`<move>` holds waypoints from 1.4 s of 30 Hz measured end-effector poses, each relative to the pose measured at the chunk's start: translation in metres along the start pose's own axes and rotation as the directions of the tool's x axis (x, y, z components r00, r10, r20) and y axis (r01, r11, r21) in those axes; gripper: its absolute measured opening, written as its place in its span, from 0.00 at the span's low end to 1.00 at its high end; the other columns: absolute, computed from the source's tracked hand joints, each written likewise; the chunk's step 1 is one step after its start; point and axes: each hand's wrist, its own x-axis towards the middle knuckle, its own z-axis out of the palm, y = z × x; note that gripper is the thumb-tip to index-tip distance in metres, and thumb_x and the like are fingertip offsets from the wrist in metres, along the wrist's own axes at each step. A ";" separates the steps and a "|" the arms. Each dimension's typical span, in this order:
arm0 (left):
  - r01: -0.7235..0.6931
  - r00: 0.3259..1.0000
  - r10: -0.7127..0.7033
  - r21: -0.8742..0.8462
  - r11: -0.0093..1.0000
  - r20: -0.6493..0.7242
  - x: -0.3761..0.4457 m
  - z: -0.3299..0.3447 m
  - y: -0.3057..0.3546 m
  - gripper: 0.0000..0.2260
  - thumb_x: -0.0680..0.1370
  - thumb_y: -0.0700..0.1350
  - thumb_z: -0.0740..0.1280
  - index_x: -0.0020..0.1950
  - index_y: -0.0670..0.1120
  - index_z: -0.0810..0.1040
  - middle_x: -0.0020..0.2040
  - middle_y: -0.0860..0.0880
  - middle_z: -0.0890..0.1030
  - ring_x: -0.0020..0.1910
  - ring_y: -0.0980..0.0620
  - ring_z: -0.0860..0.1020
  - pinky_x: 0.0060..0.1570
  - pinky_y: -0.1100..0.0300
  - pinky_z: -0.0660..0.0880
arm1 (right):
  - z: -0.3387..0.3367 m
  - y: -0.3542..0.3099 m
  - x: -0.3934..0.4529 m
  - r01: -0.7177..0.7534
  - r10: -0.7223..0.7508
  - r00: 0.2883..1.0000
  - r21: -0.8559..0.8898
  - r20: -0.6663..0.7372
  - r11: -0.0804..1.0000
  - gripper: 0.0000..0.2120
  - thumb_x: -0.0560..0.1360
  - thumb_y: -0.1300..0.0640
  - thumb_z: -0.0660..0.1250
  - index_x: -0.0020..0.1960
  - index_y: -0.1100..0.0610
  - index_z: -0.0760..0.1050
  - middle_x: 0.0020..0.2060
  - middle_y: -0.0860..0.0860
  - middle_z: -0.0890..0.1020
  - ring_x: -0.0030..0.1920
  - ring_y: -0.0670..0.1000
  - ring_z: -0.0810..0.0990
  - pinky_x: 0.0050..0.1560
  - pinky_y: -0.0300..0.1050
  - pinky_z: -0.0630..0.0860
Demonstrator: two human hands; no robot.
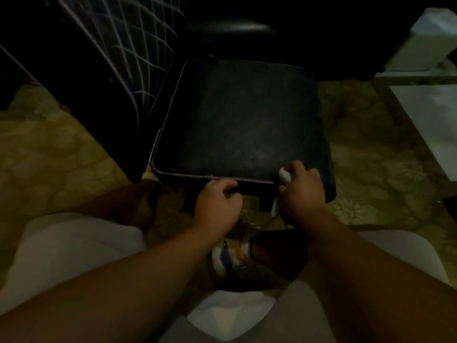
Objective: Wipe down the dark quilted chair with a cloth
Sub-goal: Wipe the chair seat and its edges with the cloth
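Two hands at the near edge of the chair (243,120) seat. Left hand (217,203) curled round the seat's front rim, gripping it. Right hand (300,188) clenched on a white cloth (284,177), pressed against the seat's front right corner, cloth tail hanging below. Quilted backrest (128,45) up left. Sneaker (230,253) on patterned floor (49,154) beneath the hands.

Seat top (242,115) lies open — quilted backrest (118,53) blocks the left, armrest (230,29) behind.
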 end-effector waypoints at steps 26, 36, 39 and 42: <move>0.497 0.803 -0.379 -0.868 0.003 0.459 0.007 -0.039 -0.049 0.26 0.82 0.53 0.59 0.81 0.52 0.64 0.72 0.40 0.75 0.67 0.33 0.75 0.71 0.34 0.65 | 0.005 -0.013 -0.009 -0.063 0.059 0.996 -0.064 -0.065 0.996 0.16 0.76 0.56 0.69 0.62 0.52 0.70 0.58 0.57 0.70 0.48 0.55 0.74 0.49 0.45 0.69; 0.458 0.849 -0.312 -0.888 0.035 0.425 0.009 -0.049 -0.053 0.26 0.82 0.53 0.58 0.81 0.57 0.61 0.75 0.45 0.71 0.67 0.32 0.75 0.73 0.31 0.60 | 0.014 -0.028 -0.012 0.073 -0.076 0.997 -0.082 -0.030 0.994 0.19 0.73 0.57 0.73 0.61 0.52 0.71 0.57 0.56 0.71 0.51 0.57 0.77 0.50 0.45 0.71; 0.470 0.846 -0.307 -0.881 0.043 0.437 0.009 -0.051 -0.053 0.26 0.82 0.53 0.57 0.81 0.57 0.61 0.75 0.44 0.71 0.67 0.32 0.75 0.73 0.31 0.61 | 0.006 -0.018 -0.010 -0.089 0.085 0.993 -0.056 -0.083 0.994 0.18 0.75 0.57 0.71 0.63 0.52 0.70 0.59 0.58 0.70 0.52 0.58 0.77 0.53 0.48 0.72; 0.483 0.843 -0.301 -0.874 0.060 0.445 0.006 -0.051 -0.052 0.26 0.83 0.53 0.57 0.82 0.57 0.59 0.76 0.43 0.70 0.68 0.32 0.74 0.73 0.31 0.60 | 0.015 -0.032 -0.013 -0.060 0.056 0.997 -0.070 -0.055 0.996 0.18 0.75 0.57 0.71 0.63 0.53 0.70 0.59 0.58 0.69 0.53 0.60 0.77 0.54 0.48 0.72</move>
